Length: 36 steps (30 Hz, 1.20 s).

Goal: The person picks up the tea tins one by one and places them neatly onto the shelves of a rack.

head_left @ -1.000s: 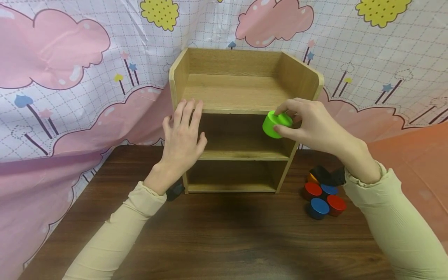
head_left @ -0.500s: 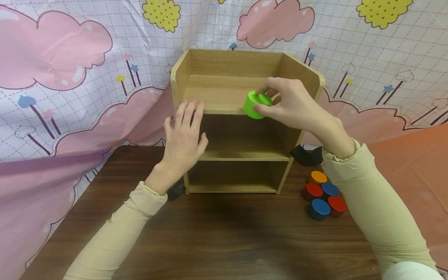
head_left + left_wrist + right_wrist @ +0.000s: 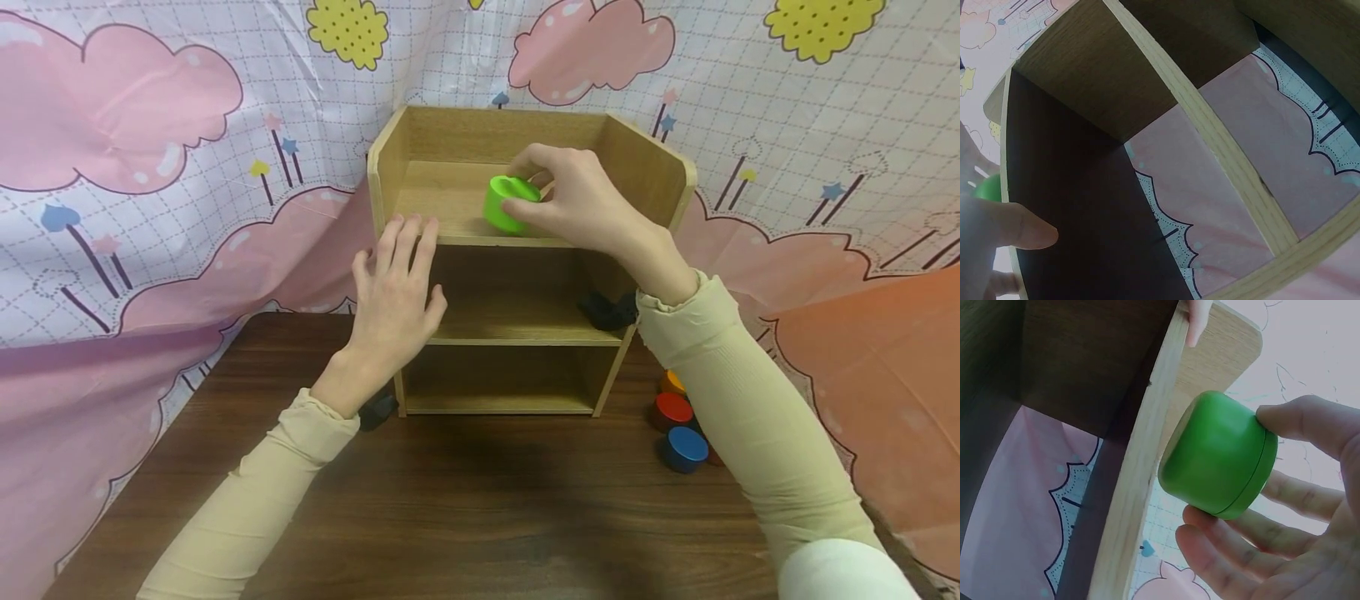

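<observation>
A round bright green tin [image 3: 508,206] is pinched between the thumb and fingers of my right hand [image 3: 573,196]. It is at the front edge of the top board of a small wooden shelf [image 3: 510,242]. In the right wrist view the green tin [image 3: 1216,456] shows a lid seam, and its far end is close to the board's edge; whether it touches the board I cannot tell. My left hand [image 3: 393,292], fingers straight and spread, rests at the left front edge of that board. The left wrist view shows its thumb [image 3: 1029,228] below the board.
On the dark wooden table [image 3: 480,500], right of the shelf, stand an orange tin [image 3: 672,382], a red tin [image 3: 672,410] and a blue tin [image 3: 686,448]. The right sleeve partly hides the group. A patterned cloth [image 3: 187,100] hangs behind and beside the shelf.
My right hand has carried the green tin left and up, from in front of the middle compartment to the top board's front edge. The left hand has stayed in place.
</observation>
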Motion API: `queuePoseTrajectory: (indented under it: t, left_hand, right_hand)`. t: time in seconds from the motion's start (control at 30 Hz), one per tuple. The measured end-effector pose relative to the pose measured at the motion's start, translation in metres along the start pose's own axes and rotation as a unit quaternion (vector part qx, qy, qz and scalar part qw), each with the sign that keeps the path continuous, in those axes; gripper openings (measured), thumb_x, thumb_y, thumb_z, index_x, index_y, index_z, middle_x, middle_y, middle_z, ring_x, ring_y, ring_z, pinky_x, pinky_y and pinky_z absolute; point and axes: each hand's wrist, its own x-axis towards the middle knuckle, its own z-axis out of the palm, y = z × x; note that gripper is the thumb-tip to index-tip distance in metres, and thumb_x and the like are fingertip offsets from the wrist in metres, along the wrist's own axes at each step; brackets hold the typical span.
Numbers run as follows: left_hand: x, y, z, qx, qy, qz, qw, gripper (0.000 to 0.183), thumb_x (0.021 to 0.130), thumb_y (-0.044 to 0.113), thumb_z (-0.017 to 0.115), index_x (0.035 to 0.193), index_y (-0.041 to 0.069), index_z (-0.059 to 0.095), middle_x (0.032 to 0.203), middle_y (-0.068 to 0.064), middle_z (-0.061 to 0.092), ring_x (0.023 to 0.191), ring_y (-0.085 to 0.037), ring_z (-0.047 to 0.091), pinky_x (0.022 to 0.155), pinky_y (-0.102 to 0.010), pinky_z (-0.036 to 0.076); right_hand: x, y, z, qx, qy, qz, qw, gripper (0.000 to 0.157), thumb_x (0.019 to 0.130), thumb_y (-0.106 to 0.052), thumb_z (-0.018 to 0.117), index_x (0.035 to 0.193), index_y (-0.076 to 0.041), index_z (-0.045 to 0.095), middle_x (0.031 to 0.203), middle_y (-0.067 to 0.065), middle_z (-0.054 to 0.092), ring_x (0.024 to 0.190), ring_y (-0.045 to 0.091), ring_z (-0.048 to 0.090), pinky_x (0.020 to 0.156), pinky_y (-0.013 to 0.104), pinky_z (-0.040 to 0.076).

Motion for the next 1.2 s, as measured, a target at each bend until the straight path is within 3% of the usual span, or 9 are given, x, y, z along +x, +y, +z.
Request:
queuePoseTrajectory:
  t: [0.2,0.5,1.2]
  left_hand:
    - [-0.001,0.0,0.002,0.004,-0.002,-0.001,1.0,0.077,0.081,0.02,0.065,0.149,0.011,0.031,0.148,-0.011,0.037,0.141,-0.029,0.027,0.096,-0.058,0.031]
    - [0.0,-0.001,0.003,0.006,0.001,0.002,1.0,0.076,0.082,0.019,0.065,0.149,0.011,0.031,0.148,-0.011,0.037,0.142,-0.028,0.026,0.096,-0.059,0.032]
    - [0.0,-0.001,0.002,0.01,0.007,0.004,0.9999,0.075,0.081,0.019,0.066,0.148,0.01,0.032,0.147,-0.011,0.039,0.14,-0.028,0.028,0.095,-0.059,0.032]
  right_hand:
    - [0.011,0.001,0.008,-0.003,0.002,0.001,1.0,0.035,0.086,-0.025,0.069,0.112,-0.003,0.064,0.109,0.013,0.07,0.098,0.025,0.067,0.08,0.036,0.052]
    - [0.022,0.001,0.015,0.005,-0.008,0.006,1.0,0.036,0.087,-0.024,0.07,0.112,0.0,0.063,0.117,0.017,0.068,0.106,0.032,0.066,0.095,0.042,0.05]
    - [0.026,-0.001,0.018,-0.007,-0.03,0.02,0.999,0.038,0.088,-0.028,0.068,0.115,-0.002,0.062,0.122,0.016,0.066,0.11,0.033,0.065,0.095,0.042,0.049]
